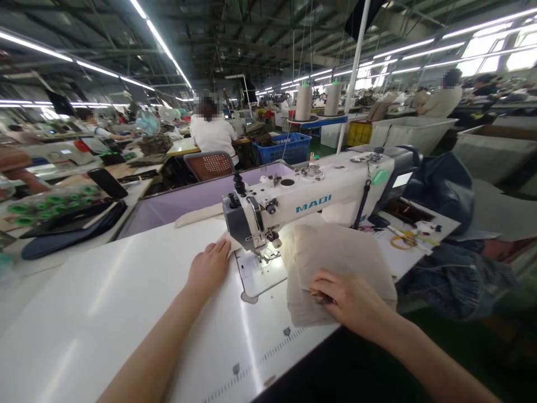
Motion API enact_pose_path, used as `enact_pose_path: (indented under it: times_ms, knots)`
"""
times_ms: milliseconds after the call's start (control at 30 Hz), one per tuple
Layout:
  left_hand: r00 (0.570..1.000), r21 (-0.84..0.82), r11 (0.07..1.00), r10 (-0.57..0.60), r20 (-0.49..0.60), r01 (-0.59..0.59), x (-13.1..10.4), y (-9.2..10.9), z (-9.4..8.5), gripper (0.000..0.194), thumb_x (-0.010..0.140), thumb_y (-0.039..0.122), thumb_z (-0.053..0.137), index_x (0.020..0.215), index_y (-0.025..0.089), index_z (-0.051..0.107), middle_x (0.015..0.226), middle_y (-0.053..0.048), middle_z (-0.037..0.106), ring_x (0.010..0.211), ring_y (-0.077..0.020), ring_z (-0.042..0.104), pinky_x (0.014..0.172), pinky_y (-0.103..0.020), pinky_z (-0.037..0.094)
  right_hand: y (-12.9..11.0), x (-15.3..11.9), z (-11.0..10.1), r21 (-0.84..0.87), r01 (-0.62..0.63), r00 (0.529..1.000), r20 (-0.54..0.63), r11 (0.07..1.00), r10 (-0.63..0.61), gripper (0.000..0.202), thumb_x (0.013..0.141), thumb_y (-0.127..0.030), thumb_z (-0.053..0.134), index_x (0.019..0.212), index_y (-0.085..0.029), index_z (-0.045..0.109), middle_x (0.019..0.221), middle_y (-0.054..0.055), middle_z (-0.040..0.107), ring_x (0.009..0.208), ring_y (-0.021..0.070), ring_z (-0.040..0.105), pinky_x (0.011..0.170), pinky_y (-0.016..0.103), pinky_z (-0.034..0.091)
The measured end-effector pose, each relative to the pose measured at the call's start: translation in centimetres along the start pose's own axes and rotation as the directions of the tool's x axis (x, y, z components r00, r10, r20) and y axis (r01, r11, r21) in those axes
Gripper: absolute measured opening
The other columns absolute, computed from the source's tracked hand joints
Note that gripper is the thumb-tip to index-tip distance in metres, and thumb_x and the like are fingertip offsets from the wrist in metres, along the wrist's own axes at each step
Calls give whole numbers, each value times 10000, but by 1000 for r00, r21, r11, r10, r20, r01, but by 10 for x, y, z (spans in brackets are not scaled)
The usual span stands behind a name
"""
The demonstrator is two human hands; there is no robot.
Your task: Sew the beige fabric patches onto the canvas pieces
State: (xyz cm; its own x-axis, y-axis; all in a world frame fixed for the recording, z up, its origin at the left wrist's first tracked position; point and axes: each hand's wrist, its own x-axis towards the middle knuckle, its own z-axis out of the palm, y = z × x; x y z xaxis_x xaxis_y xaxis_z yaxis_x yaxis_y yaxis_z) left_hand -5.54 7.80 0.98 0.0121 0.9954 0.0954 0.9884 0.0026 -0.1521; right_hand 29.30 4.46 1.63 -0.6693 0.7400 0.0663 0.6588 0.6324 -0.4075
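A white sewing machine (310, 207) stands on the white table, its lamp lighting the needle area. Left of the needle, my left hand (212, 263) rests on the table, fingers together and bent over the edge of a small beige fabric piece (235, 243). My right hand (346, 296) is at the near side of a stack of beige fabric pieces (339, 249), right of the needle plate (262, 277). Its fingers are curled round a small dark tool (321, 296), mostly hidden by the hand, and touch the top layer. Behind the machine head lies another beige strip (199, 215).
Thread cones (303, 102) stand on a holder behind the machine. Scissors and small tools (409, 240) lie at the table's right end, with denim (457, 274) below. A lilac-lined bin (180, 193) borders the far edge. A co-worker (213, 131) sits beyond it.
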Motion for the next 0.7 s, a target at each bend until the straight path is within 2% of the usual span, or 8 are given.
enact_pose_path:
  times_ms: [167, 267, 367, 400, 467, 567, 633, 700]
  knots:
    - [985, 60, 984, -168, -50, 170, 13, -21, -7, 438, 925, 153, 433, 1345, 105, 547, 1415, -213, 573, 1284, -356, 553, 990, -509, 514, 1, 0, 2, 29, -21, 1000, -9, 999, 21, 292, 864, -49, 542, 1030, -237, 692, 1100, 11, 679, 898, 175, 656, 766, 271, 457]
    - [983, 73, 985, -144, -115, 153, 5, -5, -19, 483, 865, 156, 531, 1345, 109, 563, 1437, -217, 559, 1334, -386, 519, 1075, -578, 445, -2, 1, 3, 0, -38, 998, -56, 999, 38, 316, 828, -22, 524, 1008, -224, 687, 1065, 25, 684, 892, 185, 654, 763, 277, 460]
    - [986, -77, 986, 140, -90, -147, -24, 33, -26, 328, 908, 149, 485, 1162, 175, 691, 1083, -127, 753, 977, -298, 720, 882, -485, 594, -13, 1, 10, -29, 22, 985, -171, 999, -27, 291, 800, -31, 537, 996, -204, 664, 1028, 50, 686, 879, 198, 641, 757, 286, 460]
    - [947, -137, 947, 263, -186, -290, -37, 47, -26, 369, 916, 134, 475, 1223, 188, 671, 1140, -118, 746, 1026, -278, 716, 896, -454, 603, -20, 1, 14, -43, 75, 978, -194, 996, -82, 254, 804, -52, 556, 985, -201, 654, 1002, 53, 685, 859, 200, 634, 738, 286, 458]
    - [806, -174, 816, 467, -364, -551, -61, 71, -22, 559, 900, 78, 472, 1448, 180, 516, 1434, -126, 607, 1341, -281, 558, 1071, -460, 524, -35, 1, 26, -78, 226, 956, -171, 971, -237, 151, 827, -119, 606, 948, -203, 636, 920, 39, 678, 781, 193, 611, 662, 281, 439]
    - [654, -248, 611, 639, -404, -751, -89, 84, -14, 601, 924, 103, 504, 1514, 206, 445, 1483, -86, 574, 1426, -254, 474, 1168, -447, 438, -55, 1, 46, -149, 455, 879, -84, 878, -470, 24, 915, -207, 615, 907, -194, 634, 855, 25, 677, 686, 171, 575, 542, 279, 381]
    - [653, -323, 567, 661, -371, -758, -103, 76, -10, 530, 959, 144, 522, 1482, 231, 500, 1424, -70, 630, 1365, -223, 548, 1139, -376, 474, -61, 0, 53, -127, 510, 851, -68, 851, -520, 150, 984, -269, 582, 864, -194, 631, 810, 14, 676, 654, 159, 570, 518, 280, 366]
    - [708, -378, 601, 626, -327, -705, -116, 60, -7, 522, 963, 130, 516, 1470, 258, 527, 1419, -64, 633, 1343, -218, 571, 1101, -344, 507, -57, -2, 52, -42, 495, 863, -98, 868, -496, 236, 1006, -386, 584, 877, -197, 643, 835, 15, 697, 689, 161, 606, 554, 275, 399]
